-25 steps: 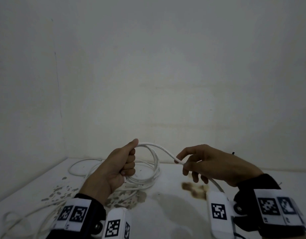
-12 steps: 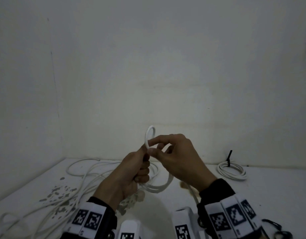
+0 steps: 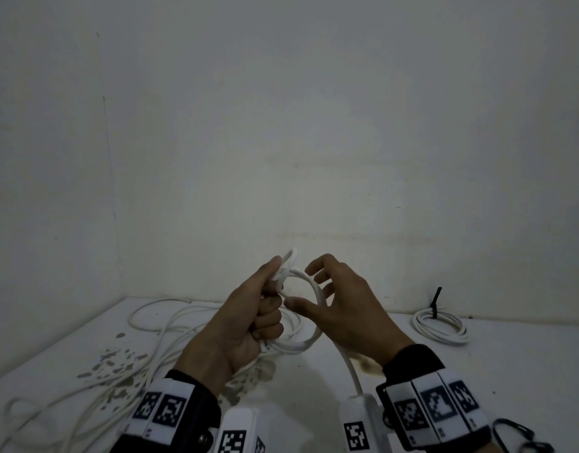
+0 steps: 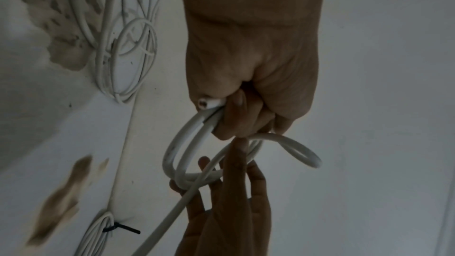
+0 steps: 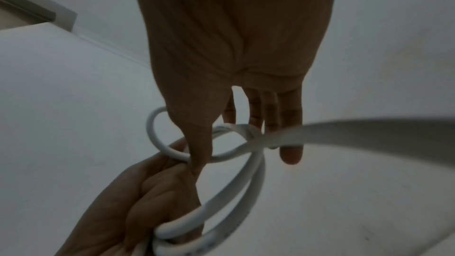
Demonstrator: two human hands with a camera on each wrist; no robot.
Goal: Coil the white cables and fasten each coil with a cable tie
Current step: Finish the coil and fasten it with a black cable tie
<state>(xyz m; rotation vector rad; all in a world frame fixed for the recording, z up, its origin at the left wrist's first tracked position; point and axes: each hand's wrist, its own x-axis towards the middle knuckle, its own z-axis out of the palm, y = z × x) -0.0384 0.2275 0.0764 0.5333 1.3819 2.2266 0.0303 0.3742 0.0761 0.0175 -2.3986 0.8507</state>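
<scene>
Winding another loop onto the white cable (image 3: 309,291) coil, mid-air above the table (image 3: 526,371).

Left hand (image 3: 245,322) is fisted tight around the gathered turns, about 2 or 3 loops I think, with the cut end poking out of the fist in the left wrist view. Right hand (image 3: 343,305) is open, fingers spread and loose at 3 o'clock of the coil, the running length just draped past them toward the wrist. My take: keep each new loop the same size as the last, let the cable slide through the right fingers so it doesn't kink, and don't ease the left fist. 1 finished coil (image 3: 441,326) with a black tie (image 3: 435,300) sits at 3 o'clock; loose cables (image 3: 170,325) sprawl at 9 o'clock.
</scene>
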